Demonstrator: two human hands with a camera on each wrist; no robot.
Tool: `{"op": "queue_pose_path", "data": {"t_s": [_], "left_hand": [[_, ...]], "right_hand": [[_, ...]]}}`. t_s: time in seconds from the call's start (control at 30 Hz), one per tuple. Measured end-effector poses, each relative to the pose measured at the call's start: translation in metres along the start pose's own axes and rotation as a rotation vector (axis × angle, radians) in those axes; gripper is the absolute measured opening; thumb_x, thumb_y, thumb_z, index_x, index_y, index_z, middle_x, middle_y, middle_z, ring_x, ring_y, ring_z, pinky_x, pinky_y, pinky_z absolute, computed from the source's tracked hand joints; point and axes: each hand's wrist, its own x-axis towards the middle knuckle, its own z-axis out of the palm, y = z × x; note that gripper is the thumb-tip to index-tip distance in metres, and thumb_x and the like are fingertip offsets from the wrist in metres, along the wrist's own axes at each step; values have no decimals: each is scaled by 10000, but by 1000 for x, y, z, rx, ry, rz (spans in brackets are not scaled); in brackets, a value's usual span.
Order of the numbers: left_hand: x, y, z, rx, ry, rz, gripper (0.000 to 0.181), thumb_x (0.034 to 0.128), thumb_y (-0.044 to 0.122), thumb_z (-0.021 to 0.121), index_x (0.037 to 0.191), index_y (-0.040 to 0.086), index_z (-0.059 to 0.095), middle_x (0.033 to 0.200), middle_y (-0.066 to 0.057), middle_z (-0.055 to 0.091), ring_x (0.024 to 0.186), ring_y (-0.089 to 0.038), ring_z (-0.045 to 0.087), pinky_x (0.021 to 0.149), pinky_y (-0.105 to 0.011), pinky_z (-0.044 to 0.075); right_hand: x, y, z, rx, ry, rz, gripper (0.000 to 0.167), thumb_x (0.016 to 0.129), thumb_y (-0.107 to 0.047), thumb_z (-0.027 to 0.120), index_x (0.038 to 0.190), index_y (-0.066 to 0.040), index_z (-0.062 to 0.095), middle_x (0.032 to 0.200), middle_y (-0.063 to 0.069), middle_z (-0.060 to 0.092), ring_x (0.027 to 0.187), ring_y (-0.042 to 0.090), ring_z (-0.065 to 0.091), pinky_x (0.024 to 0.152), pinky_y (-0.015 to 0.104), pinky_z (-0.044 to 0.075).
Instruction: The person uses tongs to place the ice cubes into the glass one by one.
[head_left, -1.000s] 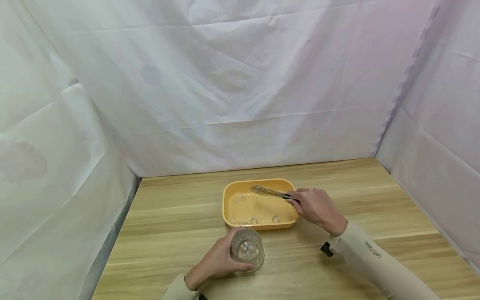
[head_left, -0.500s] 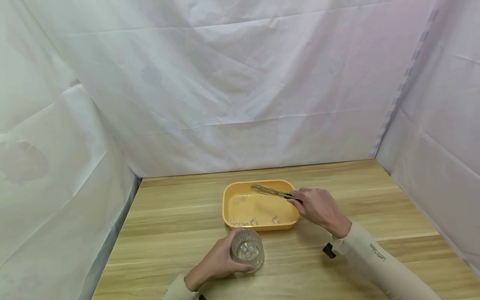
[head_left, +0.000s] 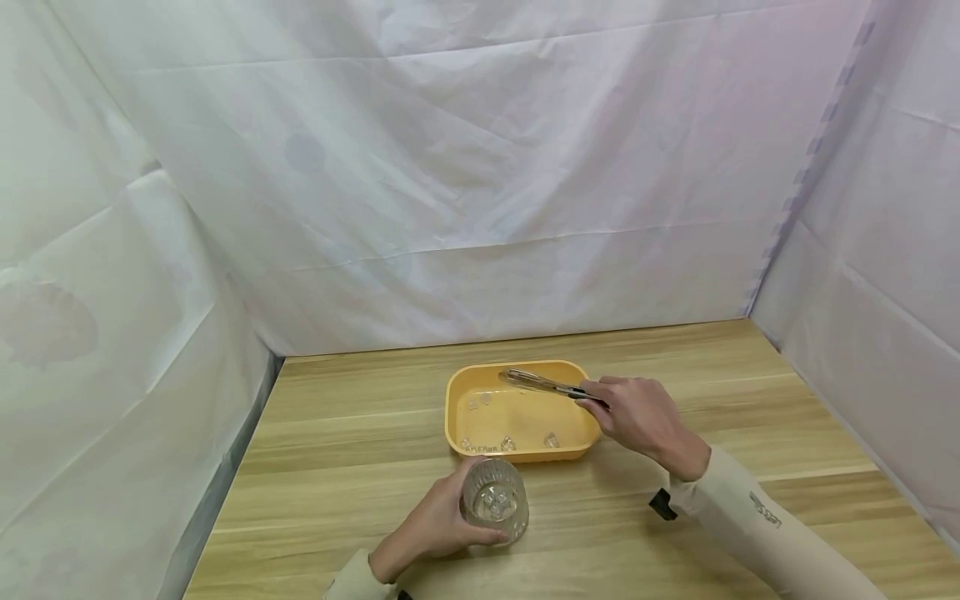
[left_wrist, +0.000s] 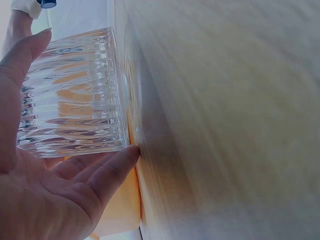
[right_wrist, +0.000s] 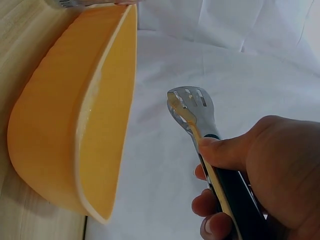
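Observation:
My left hand wraps around a ribbed clear glass standing on the table, thumb at the near side. Several clear ice-like cubes lie inside it. In the left wrist view the glass sits between thumb and fingers. My right hand grips black-handled metal tongs, held over the yellow tub. The right wrist view shows the slotted tongs head above the rim, arms close together; I cannot make out anything between them. More clear cubes are scattered on the tub floor.
The tub stands just beyond the glass on a wood-grain table. White cloth hangs behind the table and along both sides.
My right wrist and forearm have shifted slightly to the right, while the tongs stay over the tub almost in place. The left hand and glass keep their position.

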Motion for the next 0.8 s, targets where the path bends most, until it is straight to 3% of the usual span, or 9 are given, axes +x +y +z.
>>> {"op": "queue_pose_path", "data": {"t_s": [0.33, 0.8], "left_hand": [[0, -1, 0, -1, -6, 17, 903, 721, 488, 857, 1431, 247, 352, 1307, -7, 602, 1149, -198, 620, 938, -330, 507], [0, -1, 0, 2, 4, -13, 917, 699, 510, 863, 1427, 270, 360, 1288, 5, 614, 1137, -166, 616, 946, -335, 499]], "right_hand": [[-1, -7, -10, 29, 21, -27, 92, 869, -248, 755, 911, -181, 709, 679, -89, 590, 485, -26, 392, 434, 166, 326], [-3, -19, -22, 68, 59, -77, 150, 838, -213, 778, 833, -213, 628, 623, -132, 477, 471, -64, 292, 423, 134, 251]]}}
